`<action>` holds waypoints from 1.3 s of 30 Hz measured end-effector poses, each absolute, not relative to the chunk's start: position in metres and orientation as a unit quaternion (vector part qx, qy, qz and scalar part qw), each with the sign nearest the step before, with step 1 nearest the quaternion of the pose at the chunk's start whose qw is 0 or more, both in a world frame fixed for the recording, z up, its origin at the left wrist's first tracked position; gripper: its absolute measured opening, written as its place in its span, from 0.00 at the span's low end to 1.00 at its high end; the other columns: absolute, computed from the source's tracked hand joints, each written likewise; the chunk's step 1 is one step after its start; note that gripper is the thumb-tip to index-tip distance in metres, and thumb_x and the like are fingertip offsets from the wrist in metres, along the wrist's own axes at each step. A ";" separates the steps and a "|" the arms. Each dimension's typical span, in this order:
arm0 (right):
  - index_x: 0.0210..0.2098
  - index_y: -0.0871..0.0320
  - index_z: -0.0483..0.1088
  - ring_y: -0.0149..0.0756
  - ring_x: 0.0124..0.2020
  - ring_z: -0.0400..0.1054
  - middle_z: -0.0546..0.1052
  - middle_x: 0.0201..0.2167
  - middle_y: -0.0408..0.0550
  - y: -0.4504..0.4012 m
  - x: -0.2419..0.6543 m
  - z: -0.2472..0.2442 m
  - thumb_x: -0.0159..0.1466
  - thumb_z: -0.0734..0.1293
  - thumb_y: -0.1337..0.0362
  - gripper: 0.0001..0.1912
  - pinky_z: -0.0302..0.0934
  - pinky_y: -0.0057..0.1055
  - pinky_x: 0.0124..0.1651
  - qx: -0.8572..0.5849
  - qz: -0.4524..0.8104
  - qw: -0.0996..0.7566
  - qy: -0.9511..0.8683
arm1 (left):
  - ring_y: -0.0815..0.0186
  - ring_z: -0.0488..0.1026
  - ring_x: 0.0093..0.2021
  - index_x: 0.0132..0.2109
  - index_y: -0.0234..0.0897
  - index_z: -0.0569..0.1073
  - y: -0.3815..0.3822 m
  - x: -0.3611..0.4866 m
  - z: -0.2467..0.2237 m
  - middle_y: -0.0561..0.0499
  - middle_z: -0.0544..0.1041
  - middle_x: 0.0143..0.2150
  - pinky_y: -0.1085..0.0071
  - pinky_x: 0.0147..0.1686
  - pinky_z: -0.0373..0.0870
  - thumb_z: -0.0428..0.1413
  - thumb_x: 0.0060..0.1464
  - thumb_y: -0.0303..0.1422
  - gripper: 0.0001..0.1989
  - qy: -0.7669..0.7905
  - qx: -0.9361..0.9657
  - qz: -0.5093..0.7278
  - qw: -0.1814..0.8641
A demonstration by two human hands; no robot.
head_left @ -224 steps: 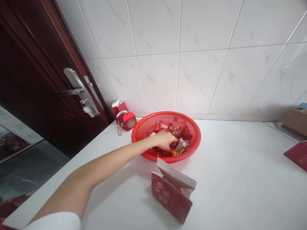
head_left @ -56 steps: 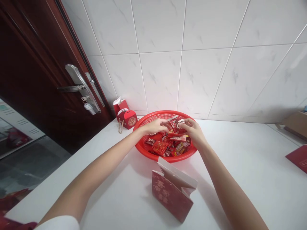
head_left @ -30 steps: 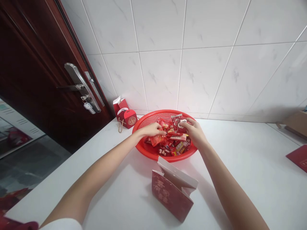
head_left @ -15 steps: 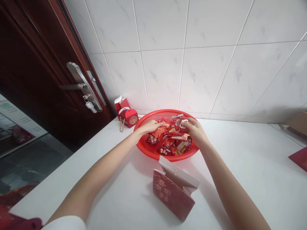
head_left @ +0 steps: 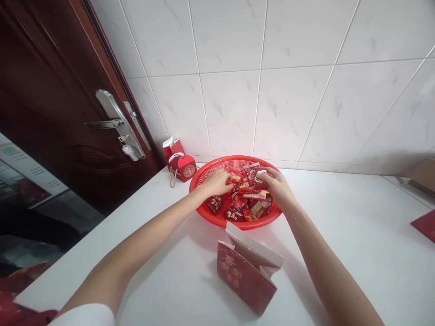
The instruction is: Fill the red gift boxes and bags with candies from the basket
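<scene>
Packets [head_left: 235,214] are left in the basket [head_left: 234,162], right hand [head_left: 278,186] pinching a maroon sachet [head_left: 251,174], grip of left hand [head_left: 216,182] unclear, box [head_left: 243,280] open.

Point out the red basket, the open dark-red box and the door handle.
Red basket [head_left: 258,223], head view: on its near rim.
Open dark-red box [head_left: 246,280], head view: on its printed front panel.
Door handle [head_left: 103,123], head view: on the middle of its lever.

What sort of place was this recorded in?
Indoors, probably a room in a home or small shop; I can't tell which. A white table stands against a marble-patterned tile wall, near a dark reddish-brown door with keys hanging at its lock.
</scene>
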State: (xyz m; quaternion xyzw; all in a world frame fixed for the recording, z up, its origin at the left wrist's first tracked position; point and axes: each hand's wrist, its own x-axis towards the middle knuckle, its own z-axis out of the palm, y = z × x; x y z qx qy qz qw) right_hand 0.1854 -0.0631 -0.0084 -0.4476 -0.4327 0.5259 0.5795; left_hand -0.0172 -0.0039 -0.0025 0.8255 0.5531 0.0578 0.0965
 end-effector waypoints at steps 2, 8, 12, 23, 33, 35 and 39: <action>0.33 0.56 0.75 0.36 0.30 0.76 0.81 0.29 0.44 -0.063 0.185 -0.009 0.50 0.74 0.60 0.12 0.70 0.32 0.36 -0.444 0.528 0.581 -0.432 | 0.49 0.71 0.54 0.37 0.35 0.79 -0.009 -0.009 0.000 0.39 0.77 0.49 0.61 0.55 0.64 0.58 0.58 0.40 0.12 0.505 0.859 0.028 0.075; 0.33 0.56 0.75 0.36 0.29 0.76 0.81 0.28 0.43 -0.063 0.185 -0.008 0.50 0.74 0.60 0.12 0.70 0.32 0.35 -0.449 0.526 0.579 -0.431 | 0.39 0.63 0.63 0.41 0.37 0.81 -0.017 -0.002 -0.006 0.39 0.77 0.55 0.46 0.65 0.53 0.61 0.51 0.58 0.27 0.447 0.889 -0.079 0.056; 0.33 0.56 0.76 0.37 0.30 0.76 0.81 0.28 0.42 -0.063 0.185 -0.008 0.50 0.73 0.61 0.11 0.70 0.31 0.35 -0.448 0.526 0.581 -0.430 | 0.40 0.66 0.61 0.38 0.35 0.80 -0.018 -0.004 -0.011 0.36 0.77 0.54 0.45 0.66 0.53 0.63 0.48 0.58 0.28 0.450 0.884 -0.105 0.068; 0.32 0.56 0.75 0.37 0.29 0.76 0.80 0.27 0.43 -0.063 0.185 -0.009 0.49 0.74 0.60 0.12 0.70 0.32 0.35 -0.450 0.524 0.579 -0.434 | 0.51 0.72 0.45 0.21 0.36 0.68 -0.009 -0.003 -0.018 0.49 0.76 0.31 0.51 0.58 0.59 0.65 0.49 0.44 0.20 0.445 0.882 -0.074 0.136; 0.33 0.56 0.75 0.38 0.30 0.76 0.80 0.28 0.43 -0.063 0.186 -0.009 0.48 0.74 0.59 0.13 0.70 0.32 0.33 -0.458 0.524 0.575 -0.430 | 0.59 0.73 0.34 0.24 0.38 0.71 -0.010 -0.004 -0.014 0.53 0.75 0.26 0.65 0.44 0.65 0.65 0.45 0.35 0.11 0.458 0.881 -0.024 0.112; 0.33 0.55 0.76 0.37 0.30 0.75 0.80 0.28 0.42 -0.063 0.187 -0.010 0.49 0.74 0.58 0.13 0.69 0.31 0.33 -0.461 0.517 0.573 -0.438 | 0.61 0.73 0.31 0.25 0.39 0.73 -0.010 -0.007 -0.011 0.53 0.76 0.26 0.68 0.36 0.65 0.62 0.46 0.31 0.06 0.480 0.872 0.003 0.100; 0.33 0.56 0.75 0.36 0.30 0.75 0.80 0.28 0.43 -0.063 0.187 -0.010 0.50 0.74 0.58 0.12 0.69 0.31 0.34 -0.453 0.519 0.573 -0.445 | 0.57 0.75 0.38 0.33 0.38 0.76 -0.007 -0.012 -0.008 0.47 0.79 0.36 0.68 0.35 0.65 0.57 0.47 0.24 0.07 0.508 0.858 0.051 0.056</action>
